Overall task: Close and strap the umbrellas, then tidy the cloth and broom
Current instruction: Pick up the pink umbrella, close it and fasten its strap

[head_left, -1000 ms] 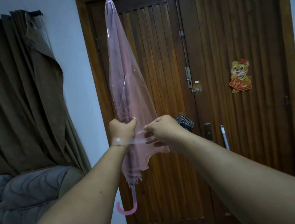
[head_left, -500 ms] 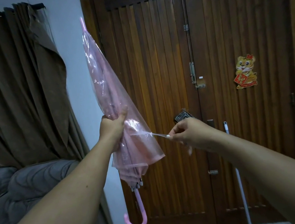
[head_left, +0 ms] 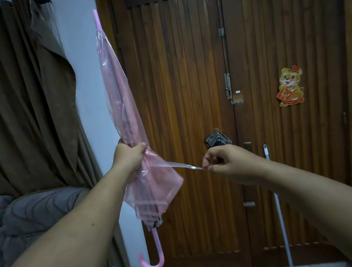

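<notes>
Umbrella (head_left: 121,108) gripped (left hand (head_left: 129,155)) | broom pole (head_left: 278,205) against door (head_left: 187,88)

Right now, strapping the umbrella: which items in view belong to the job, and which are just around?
In play: pink umbrella, strap, left hand, right hand, folded cloth, broom handle.
Background: curtain, sofa, door, tiger sticker.

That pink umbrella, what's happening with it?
A person is fastening up a folded pink umbrella in front of a wooden door. The left hand grips the gathered cover, holding the umbrella upright with its hooked handle at the bottom. The right hand pinches the end of the strap and pulls it out taut to the side; it is not yet wrapped round. A pole leans against the door.
</notes>
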